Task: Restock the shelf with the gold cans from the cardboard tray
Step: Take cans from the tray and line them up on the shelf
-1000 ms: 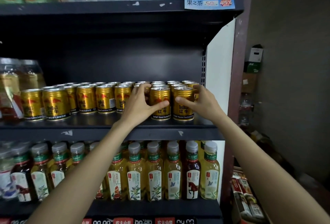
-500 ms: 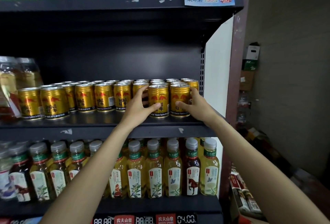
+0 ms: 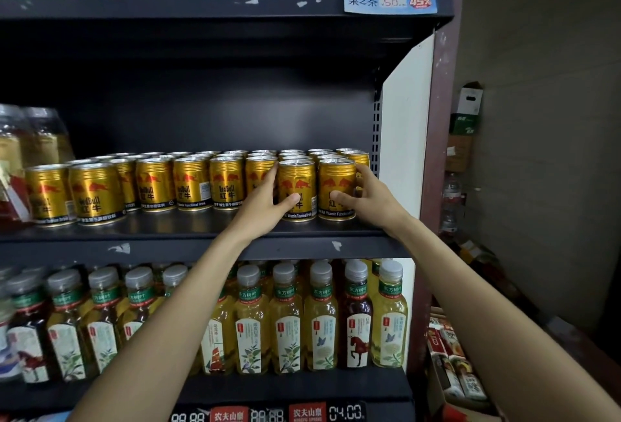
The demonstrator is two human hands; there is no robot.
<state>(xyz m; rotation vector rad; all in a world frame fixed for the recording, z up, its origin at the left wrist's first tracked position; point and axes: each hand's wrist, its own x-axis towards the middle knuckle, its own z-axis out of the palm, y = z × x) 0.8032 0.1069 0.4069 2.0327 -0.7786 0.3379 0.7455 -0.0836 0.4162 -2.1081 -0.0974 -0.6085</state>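
Both front gold cans have slid back since a second ago — left hand [image 3: 265,201] wraps one gold can [image 3: 297,190], right hand [image 3: 368,198] curls round its neighbour [image 3: 337,188], both seated on the shelf [image 3: 188,225]'s right end. Cardboard tray isn't visible, so probably another trip.

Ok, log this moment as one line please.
phase: placing | left hand: holds can | right hand: holds end can | both cans upright on shelf | tray: unseen

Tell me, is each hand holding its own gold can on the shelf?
Yes, the left hand grips one front can and the right hand grips the can beside it.
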